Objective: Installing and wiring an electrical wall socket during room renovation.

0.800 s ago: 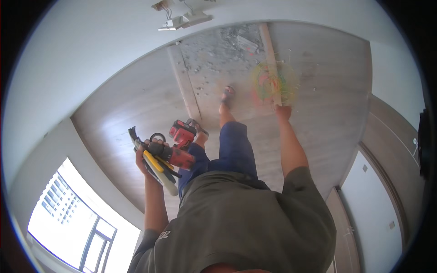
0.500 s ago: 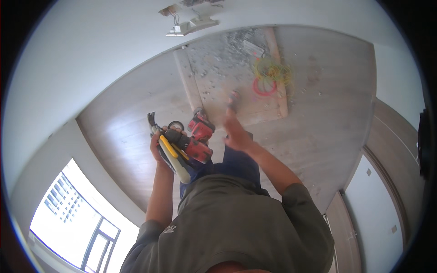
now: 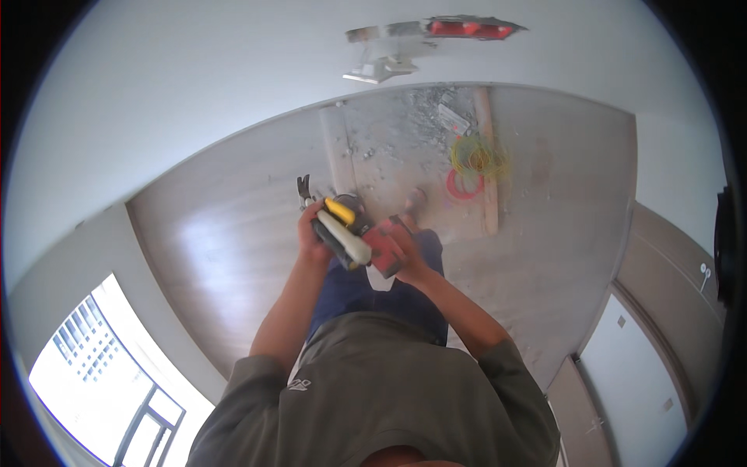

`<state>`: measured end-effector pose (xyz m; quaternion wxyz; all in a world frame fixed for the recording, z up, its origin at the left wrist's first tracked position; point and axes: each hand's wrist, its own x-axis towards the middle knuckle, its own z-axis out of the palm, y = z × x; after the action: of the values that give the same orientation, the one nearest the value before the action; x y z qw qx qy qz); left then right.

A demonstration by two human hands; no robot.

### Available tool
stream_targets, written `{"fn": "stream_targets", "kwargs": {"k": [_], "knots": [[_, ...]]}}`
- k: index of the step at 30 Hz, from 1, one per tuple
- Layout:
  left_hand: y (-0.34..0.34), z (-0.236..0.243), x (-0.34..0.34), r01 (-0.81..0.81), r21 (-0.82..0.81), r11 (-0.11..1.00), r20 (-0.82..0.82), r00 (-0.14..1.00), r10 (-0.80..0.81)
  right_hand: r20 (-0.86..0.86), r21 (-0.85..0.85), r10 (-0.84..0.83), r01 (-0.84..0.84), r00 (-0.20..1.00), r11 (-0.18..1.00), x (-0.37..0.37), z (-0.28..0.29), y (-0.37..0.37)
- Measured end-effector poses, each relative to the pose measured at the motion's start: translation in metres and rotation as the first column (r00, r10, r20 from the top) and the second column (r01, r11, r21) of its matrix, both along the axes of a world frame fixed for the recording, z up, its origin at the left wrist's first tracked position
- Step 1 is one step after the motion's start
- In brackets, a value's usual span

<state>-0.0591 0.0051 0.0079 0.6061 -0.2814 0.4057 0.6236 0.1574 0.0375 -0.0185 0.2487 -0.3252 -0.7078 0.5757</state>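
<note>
My left hand (image 3: 312, 232) is closed around a bundle of tools in front of my thighs. A dark claw hammer head (image 3: 303, 187) sticks out beyond the fingers. Within the bundle, a pale handle (image 3: 344, 237) and a yellow-handled tool (image 3: 339, 210) slant down to the right. Against the bundle's right side is a red and black cordless drill (image 3: 383, 251). My right hand (image 3: 412, 257) grips the drill's red body from the right; its fingertips are partly hidden. Overlapping tools hide where the drill's front end sits.
Beyond my feet, grey rubble (image 3: 420, 109) lies between two wooden strips, the right strip (image 3: 489, 163) being beside yellow wire (image 3: 478, 158) and a red coil (image 3: 464, 185). White switch plates (image 3: 379, 71) hang from the wall under a cut slot with red boxes (image 3: 471, 29).
My right hand, stretched forward and apart from the tools before, has come back onto the red drill. The left hand's bundle has shifted right and a little upward in view.
</note>
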Motion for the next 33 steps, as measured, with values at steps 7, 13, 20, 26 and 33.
{"fn": "stream_targets", "kwargs": {"k": [7,13,20,26,33], "knots": [[-0.015,-0.095,-0.053,0.035,-0.017,0.999,0.087,0.996,-0.033,0.113,0.008,-0.082,0.082,0.990,0.997,-0.011,-0.039,0.025],[0.014,-0.235,-0.093,0.105,-0.256,0.961,0.018,0.994,-0.104,0.221,-0.148,-0.049,0.083,0.974,0.985,0.008,-0.156,0.063],[0.064,-0.438,-0.152,0.244,-0.465,0.851,-0.016,0.959,-0.284,0.270,-0.583,-0.462,0.525,0.845,0.620,0.004,-0.254,0.155],[0.107,-0.548,-0.211,0.184,-0.398,0.899,-0.111,0.963,-0.246,0.100,-0.843,-0.794,0.475,0.600,0.253,0.000,-0.300,0.217],[0.155,-0.637,-0.169,0.234,-0.152,0.960,-0.006,0.971,-0.238,-0.053,-0.901,-0.859,0.346,0.509,0.260,0.028,-0.264,0.212]]}}
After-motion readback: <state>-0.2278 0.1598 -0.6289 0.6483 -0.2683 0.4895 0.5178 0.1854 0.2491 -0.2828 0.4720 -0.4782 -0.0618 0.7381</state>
